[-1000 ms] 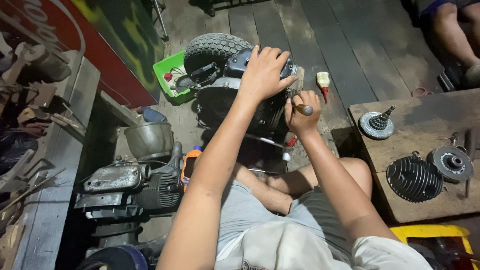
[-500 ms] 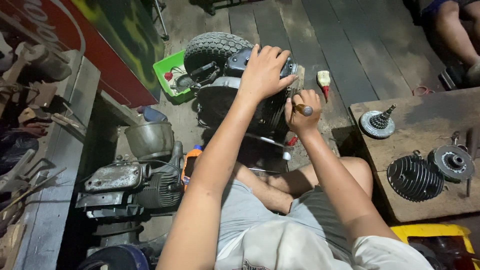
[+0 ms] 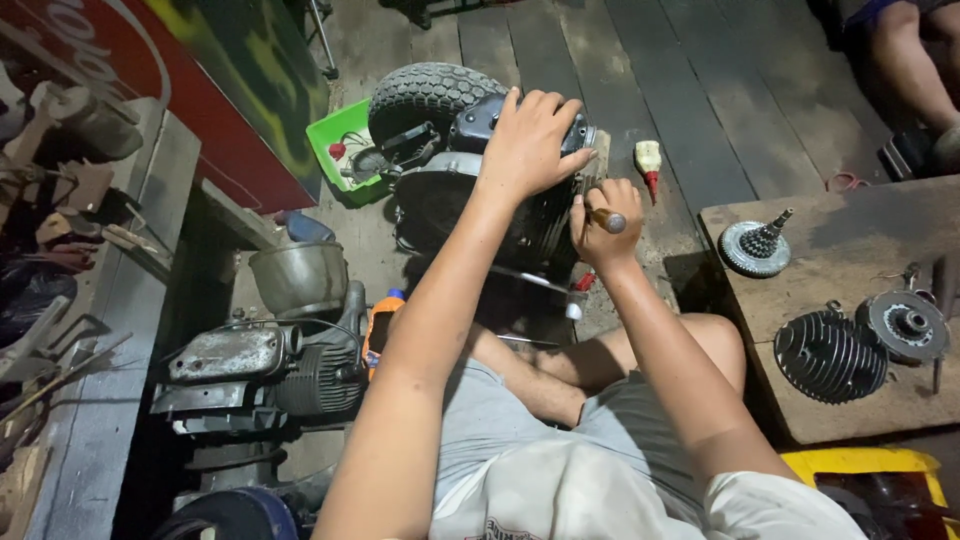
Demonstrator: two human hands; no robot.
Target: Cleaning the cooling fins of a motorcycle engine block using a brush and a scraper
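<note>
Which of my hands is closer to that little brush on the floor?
Right. The right hand, holding a tool, sits just left of the brush, slightly nearer the person. The left hand rests on the engine, further left of it.

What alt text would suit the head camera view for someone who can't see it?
A seated person's left hand presses on a small engine with a tyre on a plank floor, while the right hand grips a tool handle against it. Loose engine parts lie on a wooden board at right.
</note>
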